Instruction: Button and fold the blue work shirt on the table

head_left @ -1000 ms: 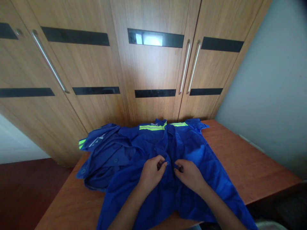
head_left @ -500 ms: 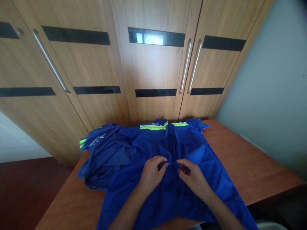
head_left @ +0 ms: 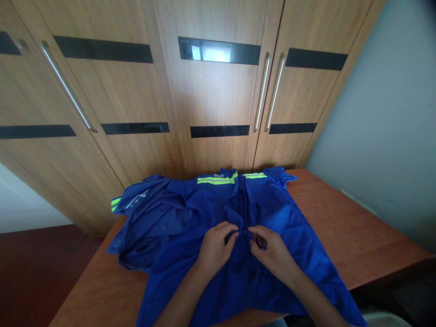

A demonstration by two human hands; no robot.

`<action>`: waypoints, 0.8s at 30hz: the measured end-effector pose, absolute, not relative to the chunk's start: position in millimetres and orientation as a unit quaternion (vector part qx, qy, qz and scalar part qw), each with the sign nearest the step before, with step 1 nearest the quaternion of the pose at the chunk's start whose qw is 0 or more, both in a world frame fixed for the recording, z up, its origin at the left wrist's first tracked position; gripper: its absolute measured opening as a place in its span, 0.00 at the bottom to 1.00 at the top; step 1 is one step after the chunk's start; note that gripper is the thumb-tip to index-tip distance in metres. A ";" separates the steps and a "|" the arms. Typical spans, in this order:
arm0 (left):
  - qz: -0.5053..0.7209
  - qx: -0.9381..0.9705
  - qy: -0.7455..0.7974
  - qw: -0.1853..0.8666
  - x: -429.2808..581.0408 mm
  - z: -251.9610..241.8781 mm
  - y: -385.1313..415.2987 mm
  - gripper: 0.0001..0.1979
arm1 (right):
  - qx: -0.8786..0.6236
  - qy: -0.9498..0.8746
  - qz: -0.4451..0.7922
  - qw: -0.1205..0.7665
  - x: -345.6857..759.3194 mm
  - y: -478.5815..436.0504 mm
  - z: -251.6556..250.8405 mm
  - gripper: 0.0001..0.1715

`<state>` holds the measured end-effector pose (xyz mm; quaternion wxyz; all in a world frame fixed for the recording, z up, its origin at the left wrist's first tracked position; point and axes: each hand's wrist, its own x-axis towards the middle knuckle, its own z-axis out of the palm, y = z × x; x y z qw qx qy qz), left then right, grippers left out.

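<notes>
A blue work jacket (head_left: pixel 282 222) with yellow-green reflective stripes lies spread out, front side up, its collar toward the wardrobe. At the middle of its front opening, my left hand (head_left: pixel 218 243) pinches one edge of the placket between thumb and fingers. Close by on the right, my right hand (head_left: pixel 270 247) pinches the opposite front edge. Between the fingertips the two edges meet, and a small button (head_left: pixel 243 232) shows there in part. Whether the button sits in its hole I cannot tell.
Left of the jacket lies a bunched blue garment (head_left: pixel 153 227) with buttons and a reflective stripe. Both rest on a reddish-brown wooden table (head_left: pixel 340 227). Behind it stands a wooden wardrobe (head_left: pixel 218 100) with metal handles; a grey wall (head_left: pixel 388 127) rises at the right.
My right hand has moved slightly left, bringing its jacket edge against the one in my left hand. The button is now more covered. My left hand stays nearly in place.
</notes>
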<state>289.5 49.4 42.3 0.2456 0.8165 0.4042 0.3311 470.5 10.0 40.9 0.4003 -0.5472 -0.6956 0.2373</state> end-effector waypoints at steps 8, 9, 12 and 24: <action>0.317 0.819 0.423 0.221 290.8 41.1 48.7 0.07 | -0.556 -0.714 0.208 0.370 467.7 8.1 44.5 0.14; 0.316 0.820 0.426 0.216 291.0 41.4 48.6 0.07 | -0.558 -0.717 0.206 0.364 467.2 7.7 45.1 0.15; 0.319 0.822 0.426 0.204 291.5 41.5 47.6 0.07 | -0.560 -0.724 0.205 0.347 466.1 6.8 47.2 0.15; 0.337 0.820 0.423 0.185 294.8 32.9 48.3 0.08 | -0.587 -0.719 0.239 0.286 457.2 7.1 51.1 0.16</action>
